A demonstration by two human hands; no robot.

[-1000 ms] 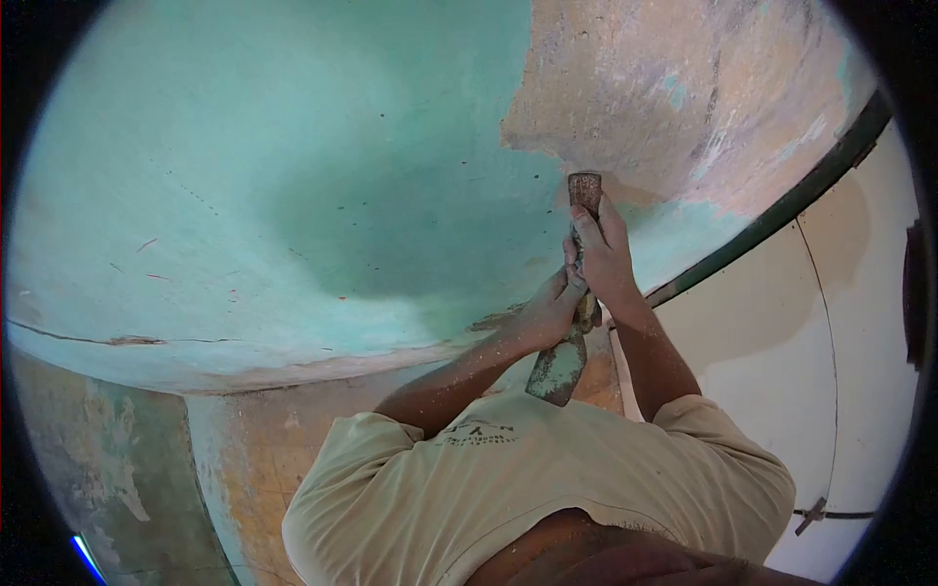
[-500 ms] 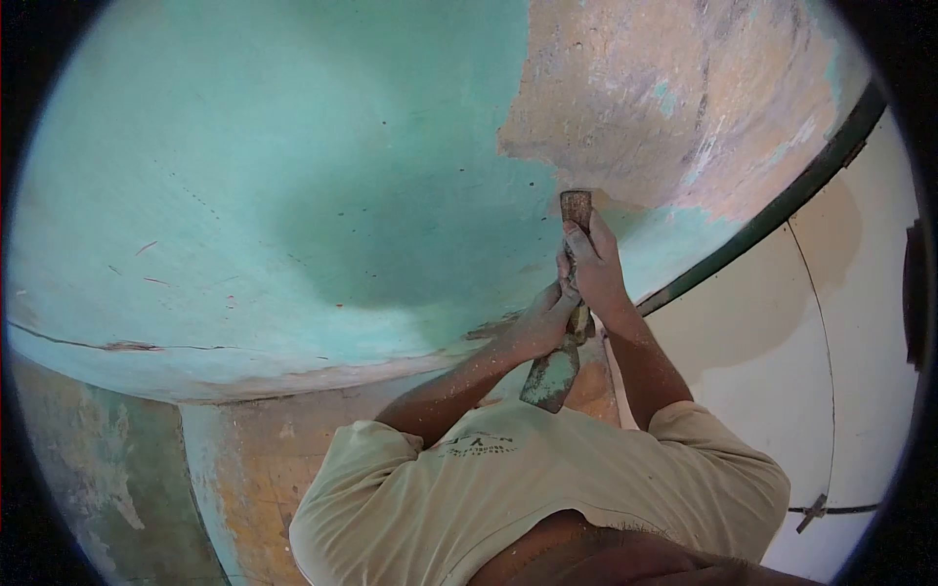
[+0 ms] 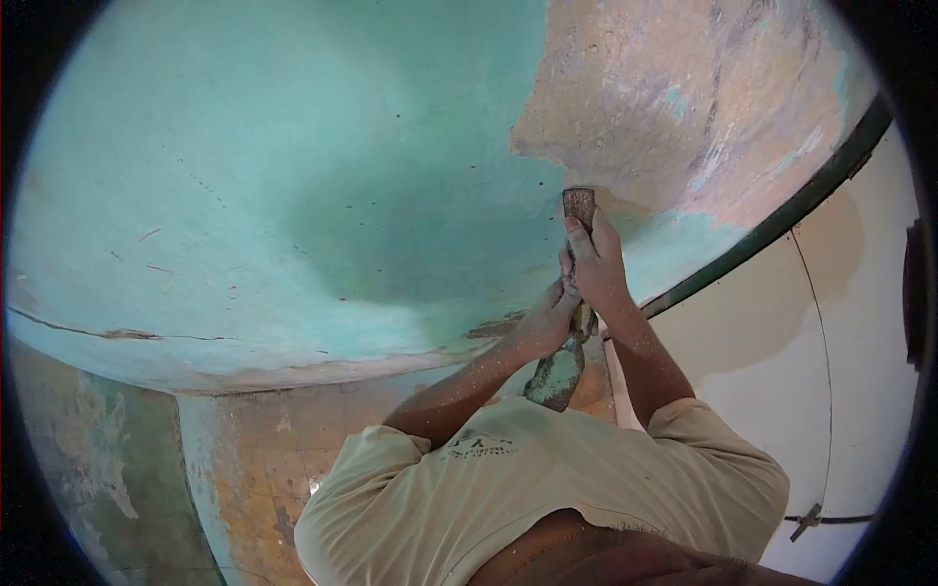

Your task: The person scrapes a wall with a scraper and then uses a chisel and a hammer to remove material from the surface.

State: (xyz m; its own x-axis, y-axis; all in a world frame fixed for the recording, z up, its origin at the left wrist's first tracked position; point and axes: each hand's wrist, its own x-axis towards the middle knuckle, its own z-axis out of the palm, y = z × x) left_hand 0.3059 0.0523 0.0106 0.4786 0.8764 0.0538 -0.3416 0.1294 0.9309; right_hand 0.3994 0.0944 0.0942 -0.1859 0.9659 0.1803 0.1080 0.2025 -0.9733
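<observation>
Just beyond my shirt (image 3: 547, 479), the scraper (image 3: 557, 379) points lengthwise away from me; my left hand (image 3: 545, 322) wraps its middle, my right hand (image 3: 601, 264) closes round it nearer the tip, beside the bare patch (image 3: 625, 107).

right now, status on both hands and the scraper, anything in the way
Left hand and right hand closed on scraper. Upper end near ragged edge of green paint. No obstruction seen there; hands hide scraper's middle.
</observation>
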